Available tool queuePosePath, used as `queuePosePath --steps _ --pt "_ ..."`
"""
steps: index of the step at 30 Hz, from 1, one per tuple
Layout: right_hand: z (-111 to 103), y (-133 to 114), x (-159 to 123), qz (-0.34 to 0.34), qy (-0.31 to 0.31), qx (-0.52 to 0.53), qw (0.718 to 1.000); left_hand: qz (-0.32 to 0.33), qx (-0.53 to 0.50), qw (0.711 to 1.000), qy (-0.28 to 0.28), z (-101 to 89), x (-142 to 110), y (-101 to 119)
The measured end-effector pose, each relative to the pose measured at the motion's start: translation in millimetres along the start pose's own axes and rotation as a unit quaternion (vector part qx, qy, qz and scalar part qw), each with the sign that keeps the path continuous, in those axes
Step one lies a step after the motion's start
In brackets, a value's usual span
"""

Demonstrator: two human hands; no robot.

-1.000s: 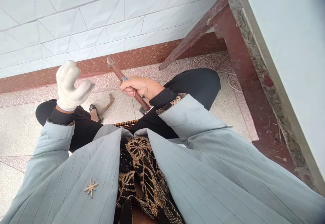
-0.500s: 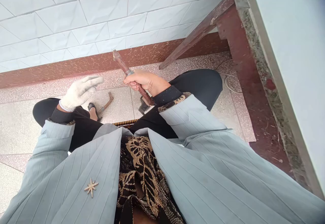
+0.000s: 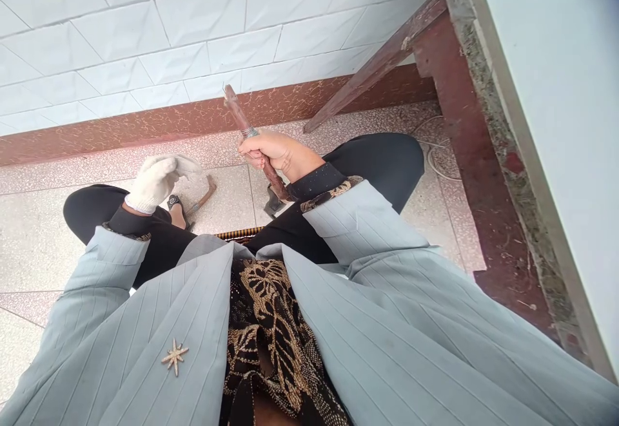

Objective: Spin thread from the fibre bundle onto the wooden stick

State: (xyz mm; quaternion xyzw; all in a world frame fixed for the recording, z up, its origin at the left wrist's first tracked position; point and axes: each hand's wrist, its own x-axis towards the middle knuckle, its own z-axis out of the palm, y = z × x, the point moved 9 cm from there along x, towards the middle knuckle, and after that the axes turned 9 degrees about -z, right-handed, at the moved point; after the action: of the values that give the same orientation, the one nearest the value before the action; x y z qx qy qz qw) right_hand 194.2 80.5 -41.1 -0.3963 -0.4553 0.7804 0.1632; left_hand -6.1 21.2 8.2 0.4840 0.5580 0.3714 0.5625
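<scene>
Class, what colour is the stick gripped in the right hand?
Reddish brown; the stick in the right hand shows best in the head view.

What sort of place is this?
Probably a plain household room or porch, though I can't be sure: a white-tiled wall over a reddish-brown marbled baseboard, a pale speckled floor and a worn dark-red wooden frame suggest it.

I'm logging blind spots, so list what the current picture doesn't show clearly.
Head view: stick, gripped section hidden by the right hand.
Head view: gloved left hand, far end too blurred.
Head view: striped item, largely covered by the jacket.
Head view: white surface, cut off by the right edge.
</scene>
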Motion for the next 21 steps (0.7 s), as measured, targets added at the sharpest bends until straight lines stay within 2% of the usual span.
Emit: queuePosePath --steps 3,5,10,14,17,19,21 --pt "0.7 -1.6 1.5 -0.014 0.008 -0.006 1.0 -0.032 -0.075 0.995 0.062 -2.1 8.5 -19.7" --pt "1.0 -4.0 1.3 -0.024 0.018 -0.009 1.0 -0.035 -0.093 0.992 0.076 1.0 11.5 -22.1" --pt "3.5 -3.2 0.3 -0.014 0.018 0.006 1.0 -0.031 -0.106 0.989 0.095 8.6 7.3 -8.9" --pt "5.3 1.8 2.2 -0.002 0.005 0.025 1.0 0.004 -0.108 0.988 0.106 10.4 1.1 2.3" --pt "7.4 3.6 2.6 0.001 -0.008 0.031 0.999 0.024 -0.047 0.993 0.101 9.8 1.4 2.0" --pt "7.3 3.2 1.8 0.001 -0.011 0.034 0.999 0.023 0.038 0.992 0.115 4.2 3.9 -2.7" --pt "5.7 0.5 0.9 -0.006 -0.011 0.038 0.999 0.017 0.145 0.978 0.145 -5.4 6.5 -6.3"
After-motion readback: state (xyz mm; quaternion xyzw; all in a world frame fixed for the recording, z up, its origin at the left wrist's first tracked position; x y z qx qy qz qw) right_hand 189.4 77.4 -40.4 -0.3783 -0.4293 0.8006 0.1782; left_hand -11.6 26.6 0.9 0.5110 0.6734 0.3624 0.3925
